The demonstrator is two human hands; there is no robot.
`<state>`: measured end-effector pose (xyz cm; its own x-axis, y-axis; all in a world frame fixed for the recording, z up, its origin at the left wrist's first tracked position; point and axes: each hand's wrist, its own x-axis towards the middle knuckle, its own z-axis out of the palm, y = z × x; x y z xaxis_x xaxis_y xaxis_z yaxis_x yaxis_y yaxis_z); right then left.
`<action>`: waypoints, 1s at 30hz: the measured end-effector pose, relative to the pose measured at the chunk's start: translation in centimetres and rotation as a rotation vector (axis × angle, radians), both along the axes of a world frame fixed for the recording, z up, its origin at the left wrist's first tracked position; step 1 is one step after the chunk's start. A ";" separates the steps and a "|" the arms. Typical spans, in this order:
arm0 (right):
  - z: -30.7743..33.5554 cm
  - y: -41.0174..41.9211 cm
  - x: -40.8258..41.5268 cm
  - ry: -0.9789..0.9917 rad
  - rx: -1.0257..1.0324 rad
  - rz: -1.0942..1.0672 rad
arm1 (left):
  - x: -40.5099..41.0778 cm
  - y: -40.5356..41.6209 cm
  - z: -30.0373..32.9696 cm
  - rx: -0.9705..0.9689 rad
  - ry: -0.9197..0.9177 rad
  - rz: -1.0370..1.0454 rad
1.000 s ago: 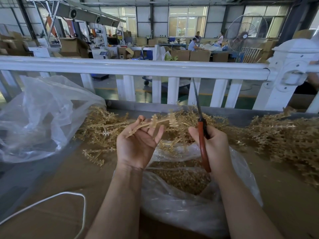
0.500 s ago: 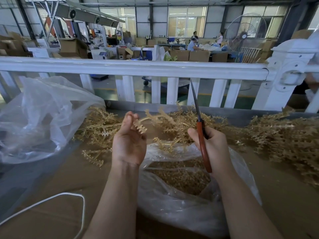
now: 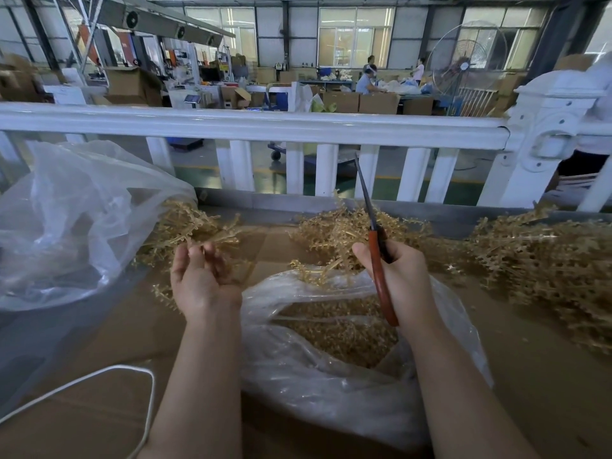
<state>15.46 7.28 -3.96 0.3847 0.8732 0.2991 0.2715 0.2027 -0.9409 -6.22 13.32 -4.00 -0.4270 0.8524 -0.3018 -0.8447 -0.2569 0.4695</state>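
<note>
My right hand grips a pair of scissors by the red handles, with the closed blades pointing up towards the railing. My left hand hovers palm up over the cardboard, fingers loosely curled and blurred, with nothing in it. Just beyond its fingertips lies a pile of gold plastic sprigs. Between my forearms an open clear plastic bag holds small gold cut pieces. More gold sprigs lie behind the bag.
A big heap of gold sprigs fills the right side of the cardboard-covered table. A large crumpled clear bag sits at the left. A white cord loops near the front left. A white railing runs behind the table.
My left hand held a gold sprig up near the scissors, then moved left and down; the sprig has left it. My right hand with the scissors has stayed put.
</note>
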 end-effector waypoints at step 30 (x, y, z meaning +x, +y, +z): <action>-0.4 0.4 0.4 0.080 0.016 -0.070 | 7.6 -1.9 -0.9 0.050 1.944 -0.112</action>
